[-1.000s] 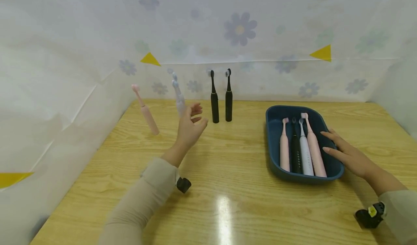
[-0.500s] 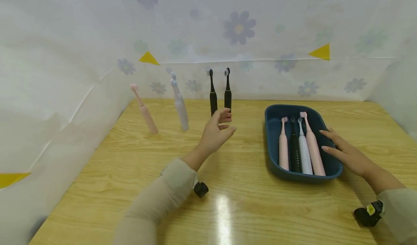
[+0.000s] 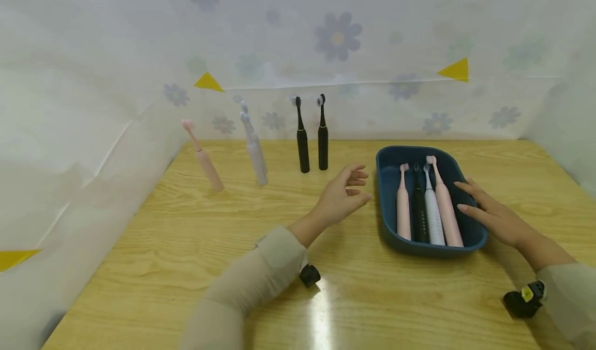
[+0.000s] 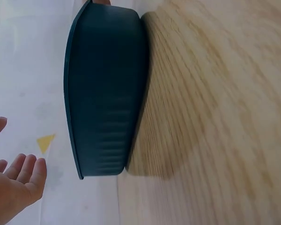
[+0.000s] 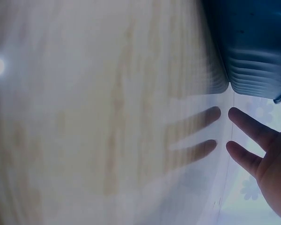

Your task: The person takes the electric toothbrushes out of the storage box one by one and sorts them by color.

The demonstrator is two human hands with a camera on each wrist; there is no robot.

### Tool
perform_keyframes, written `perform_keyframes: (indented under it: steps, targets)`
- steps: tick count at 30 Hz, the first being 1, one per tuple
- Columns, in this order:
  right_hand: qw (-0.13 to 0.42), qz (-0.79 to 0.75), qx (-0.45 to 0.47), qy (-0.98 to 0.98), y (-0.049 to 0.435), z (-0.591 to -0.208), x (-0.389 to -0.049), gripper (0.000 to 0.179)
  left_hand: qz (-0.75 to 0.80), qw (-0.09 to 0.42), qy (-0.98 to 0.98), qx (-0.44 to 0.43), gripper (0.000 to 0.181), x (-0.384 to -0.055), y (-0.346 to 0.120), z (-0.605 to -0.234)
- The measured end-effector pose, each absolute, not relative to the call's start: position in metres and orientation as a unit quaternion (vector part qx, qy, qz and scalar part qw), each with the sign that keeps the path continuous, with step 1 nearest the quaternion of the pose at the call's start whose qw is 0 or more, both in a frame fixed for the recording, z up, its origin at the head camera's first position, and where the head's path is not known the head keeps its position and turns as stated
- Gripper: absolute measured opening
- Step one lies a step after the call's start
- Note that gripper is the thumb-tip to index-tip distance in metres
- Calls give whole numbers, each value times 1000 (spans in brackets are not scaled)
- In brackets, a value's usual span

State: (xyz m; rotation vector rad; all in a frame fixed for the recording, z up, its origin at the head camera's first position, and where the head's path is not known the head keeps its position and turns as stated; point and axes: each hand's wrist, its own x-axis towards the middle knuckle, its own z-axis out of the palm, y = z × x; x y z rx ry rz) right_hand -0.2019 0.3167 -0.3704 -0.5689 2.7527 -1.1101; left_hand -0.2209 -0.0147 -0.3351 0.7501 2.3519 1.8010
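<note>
A dark blue bin (image 3: 428, 250) on the table holds a pink toothbrush (image 3: 403, 210), a black toothbrush (image 3: 420, 215), a white toothbrush (image 3: 434, 213) and a second, thicker pink toothbrush (image 3: 447, 205), lying side by side. My left hand (image 3: 342, 195) hovers just left of the bin, its relaxed fingers and thumb apart around nothing. The left wrist view shows that hand near the bin's outer wall (image 4: 105, 93). My right hand (image 3: 495, 218) rests on the bin's right rim, with thumb and a finger reaching over it. In the right wrist view, two other fingers (image 5: 253, 126) stretch straight outside.
Behind the left hand, two black toothbrushes (image 3: 302, 151) stand upright. Overlapping white toothbrushes (image 3: 256, 153) and a pink toothbrush (image 3: 209, 169) stand farther left. A flower-patterned sheet (image 3: 279, 40) backs the wooden table (image 3: 186, 257).
My left hand has swept right, from in front of the white toothbrushes, past the black ones, to beside the bin. It carries nothing throughout. My right hand has kept its place at the rim.
</note>
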Motion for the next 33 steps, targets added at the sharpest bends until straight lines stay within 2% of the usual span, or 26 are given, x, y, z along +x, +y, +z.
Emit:
perform_keyframes:
  steps: [10,19,33]
  targets:
    - [65,-366,-192,908,315,-370,-205,57,589,100,760,256,54,-212,10,-331]
    - [67,-368,-190,908,314,-371,-205,58,557,140,777,258,60,-208,33,-330]
    - [61,-367,-190,908,316,-374,-205,57,481,138,837,222,60,-215,62,-336]
